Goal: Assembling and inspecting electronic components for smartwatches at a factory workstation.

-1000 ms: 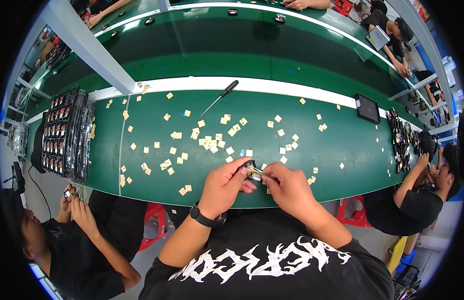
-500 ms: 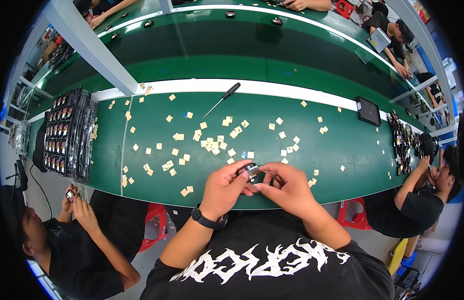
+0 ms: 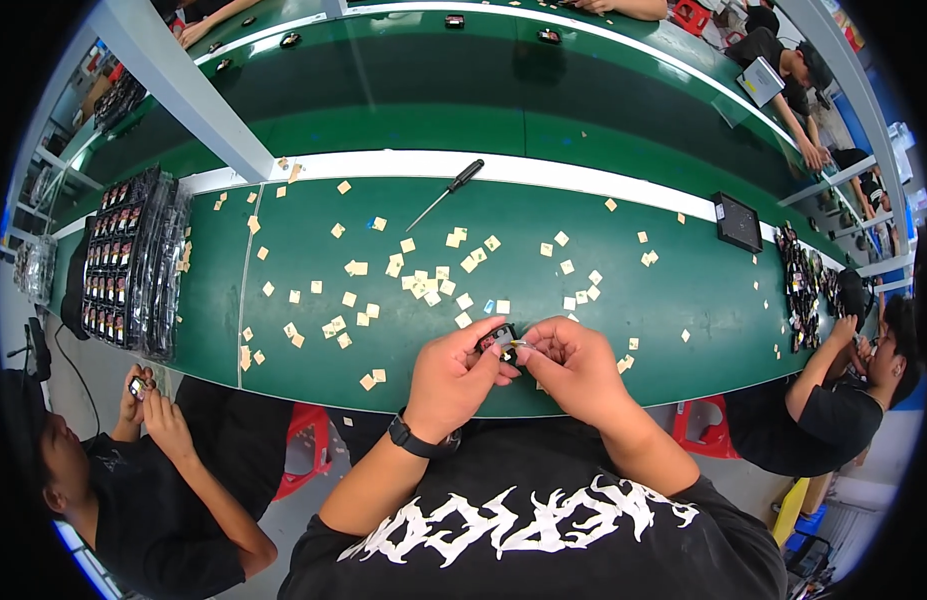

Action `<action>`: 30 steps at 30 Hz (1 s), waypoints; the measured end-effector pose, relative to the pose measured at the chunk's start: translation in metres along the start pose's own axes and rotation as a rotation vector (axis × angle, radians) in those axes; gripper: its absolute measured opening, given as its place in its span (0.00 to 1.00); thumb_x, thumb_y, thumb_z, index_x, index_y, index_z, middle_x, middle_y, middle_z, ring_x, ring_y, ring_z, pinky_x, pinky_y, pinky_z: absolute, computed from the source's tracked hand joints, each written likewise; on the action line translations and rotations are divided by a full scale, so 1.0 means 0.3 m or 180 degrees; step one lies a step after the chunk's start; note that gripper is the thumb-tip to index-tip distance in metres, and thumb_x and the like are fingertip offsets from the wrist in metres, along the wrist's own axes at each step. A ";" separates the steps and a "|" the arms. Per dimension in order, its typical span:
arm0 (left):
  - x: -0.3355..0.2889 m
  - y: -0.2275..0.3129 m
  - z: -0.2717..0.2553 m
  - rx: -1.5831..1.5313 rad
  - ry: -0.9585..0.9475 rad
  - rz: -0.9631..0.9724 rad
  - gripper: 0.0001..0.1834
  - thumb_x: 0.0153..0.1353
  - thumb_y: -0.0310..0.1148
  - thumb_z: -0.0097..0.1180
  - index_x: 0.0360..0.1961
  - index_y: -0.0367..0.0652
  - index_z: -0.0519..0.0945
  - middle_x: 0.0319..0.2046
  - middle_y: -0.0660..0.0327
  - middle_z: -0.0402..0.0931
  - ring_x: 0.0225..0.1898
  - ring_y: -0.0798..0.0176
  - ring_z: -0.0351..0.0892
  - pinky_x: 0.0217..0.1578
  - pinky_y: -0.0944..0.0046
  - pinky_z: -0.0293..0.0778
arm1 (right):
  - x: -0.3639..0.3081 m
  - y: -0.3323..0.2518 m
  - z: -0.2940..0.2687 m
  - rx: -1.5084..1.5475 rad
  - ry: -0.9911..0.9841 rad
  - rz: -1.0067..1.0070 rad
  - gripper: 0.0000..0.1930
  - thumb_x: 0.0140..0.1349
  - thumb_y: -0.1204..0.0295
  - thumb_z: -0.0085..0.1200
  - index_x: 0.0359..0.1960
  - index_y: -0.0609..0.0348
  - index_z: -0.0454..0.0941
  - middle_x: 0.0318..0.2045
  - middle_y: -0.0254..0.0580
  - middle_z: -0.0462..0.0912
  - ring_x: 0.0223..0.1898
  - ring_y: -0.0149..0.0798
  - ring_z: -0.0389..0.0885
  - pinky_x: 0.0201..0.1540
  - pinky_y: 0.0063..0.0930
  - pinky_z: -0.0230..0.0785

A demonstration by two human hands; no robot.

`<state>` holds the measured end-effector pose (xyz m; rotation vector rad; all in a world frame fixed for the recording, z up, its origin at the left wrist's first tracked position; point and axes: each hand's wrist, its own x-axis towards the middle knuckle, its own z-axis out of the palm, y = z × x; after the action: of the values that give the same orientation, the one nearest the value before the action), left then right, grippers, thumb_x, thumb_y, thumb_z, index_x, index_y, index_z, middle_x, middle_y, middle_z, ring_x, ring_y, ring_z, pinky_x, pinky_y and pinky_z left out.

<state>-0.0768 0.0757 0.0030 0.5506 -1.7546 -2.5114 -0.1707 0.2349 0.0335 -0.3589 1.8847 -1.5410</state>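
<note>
My left hand (image 3: pixel 449 375) is wrapped round a small black device (image 3: pixel 494 337) with a dark reddish patch, held just above the table's near edge. At its right side my right hand (image 3: pixel 581 372) pinches with thumb and forefinger. A thin pale strip or film (image 3: pixel 518 343) shows between those fingertips and the device; its exact kind is too small to make out. Fingers hide most of the device's lower side. Beyond my hands, many small cream paper squares (image 3: pixel 420 285) lie scattered on the green table (image 3: pixel 683 270).
A black-handled screwdriver (image 3: pixel 465 176) rests against the white rail. Stacked trays of small devices (image 3: pixel 123 260) stand at the left, a black tray (image 3: pixel 736 222) at the right, beside a pile of devices (image 3: pixel 798 290). Co-workers sit on both sides. Several devices lie on the belt (image 3: pixel 403 85) beyond.
My right thumb and fingers have closed in a pinch beside the device, and the pale strip shows there. The device has turned slightly in my left hand. The view has shifted a little.
</note>
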 end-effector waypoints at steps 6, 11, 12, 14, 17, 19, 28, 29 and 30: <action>-0.001 -0.016 0.005 0.0218 0.0071 0.0079 0.19 0.72 0.20 0.49 0.63 0.28 0.73 0.41 0.56 0.81 0.38 0.64 0.87 0.39 0.68 0.84 | 0.004 0.016 0.032 0.0066 0.0154 0.0041 0.06 0.67 0.76 0.61 0.39 0.68 0.81 0.28 0.29 0.83 0.28 0.17 0.74 0.30 0.16 0.68; -0.009 -0.016 0.007 0.0468 0.0158 0.0300 0.19 0.72 0.20 0.49 0.62 0.29 0.74 0.42 0.56 0.82 0.37 0.66 0.86 0.40 0.67 0.84 | 0.013 0.008 0.026 -0.0034 0.0013 0.0237 0.06 0.66 0.80 0.61 0.41 0.71 0.82 0.36 0.41 0.87 0.33 0.25 0.83 0.35 0.18 0.74; -0.010 -0.021 0.002 0.0461 0.0161 0.0316 0.19 0.72 0.20 0.49 0.62 0.29 0.74 0.42 0.57 0.82 0.37 0.67 0.85 0.40 0.67 0.84 | 0.015 -0.005 0.027 -0.0230 0.0011 0.0404 0.06 0.66 0.79 0.61 0.41 0.72 0.83 0.36 0.42 0.88 0.34 0.26 0.84 0.37 0.20 0.75; -0.013 -0.023 0.001 0.0457 0.0154 0.0340 0.19 0.72 0.20 0.49 0.63 0.29 0.74 0.41 0.57 0.82 0.37 0.68 0.85 0.40 0.67 0.83 | 0.016 0.003 0.027 0.0040 0.0003 0.0318 0.06 0.67 0.77 0.61 0.40 0.70 0.84 0.32 0.37 0.86 0.32 0.22 0.80 0.34 0.19 0.72; -0.010 -0.020 0.002 0.0744 0.0147 0.0508 0.20 0.72 0.20 0.49 0.63 0.30 0.74 0.41 0.57 0.83 0.38 0.67 0.85 0.41 0.66 0.84 | 0.024 0.017 0.016 0.0170 -0.0034 0.0261 0.07 0.67 0.74 0.61 0.38 0.68 0.85 0.28 0.34 0.86 0.30 0.21 0.77 0.32 0.20 0.69; -0.010 -0.014 0.003 0.0893 0.0115 0.0654 0.20 0.72 0.21 0.49 0.64 0.31 0.74 0.41 0.55 0.84 0.38 0.66 0.86 0.41 0.66 0.84 | 0.027 0.013 0.015 0.0024 -0.0059 0.0264 0.07 0.67 0.74 0.61 0.38 0.67 0.85 0.28 0.36 0.86 0.30 0.23 0.79 0.33 0.22 0.70; -0.017 0.005 -0.009 0.1058 0.0012 0.0760 0.20 0.72 0.22 0.48 0.64 0.31 0.74 0.45 0.52 0.84 0.38 0.63 0.88 0.40 0.67 0.82 | 0.033 -0.021 0.015 -0.0358 -0.0025 0.0130 0.07 0.66 0.73 0.64 0.37 0.67 0.86 0.28 0.38 0.86 0.30 0.27 0.82 0.32 0.25 0.72; -0.015 0.008 -0.011 0.1051 -0.0009 0.0737 0.20 0.72 0.22 0.49 0.64 0.31 0.73 0.45 0.52 0.84 0.38 0.63 0.88 0.40 0.67 0.82 | 0.032 -0.017 0.016 -0.0367 -0.0018 0.0091 0.07 0.66 0.73 0.64 0.37 0.67 0.86 0.28 0.38 0.86 0.30 0.27 0.82 0.32 0.25 0.72; -0.014 0.011 -0.011 0.1045 -0.0031 0.0717 0.20 0.72 0.23 0.49 0.64 0.31 0.73 0.45 0.52 0.84 0.38 0.63 0.88 0.41 0.67 0.82 | 0.033 -0.007 0.020 -0.0355 0.0097 0.0149 0.08 0.65 0.73 0.65 0.35 0.68 0.85 0.28 0.38 0.87 0.30 0.25 0.82 0.31 0.23 0.72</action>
<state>-0.0724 0.0723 0.0060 0.3268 -2.1145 -2.0969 -0.1747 0.2239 0.0319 -0.3401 1.9938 -1.4218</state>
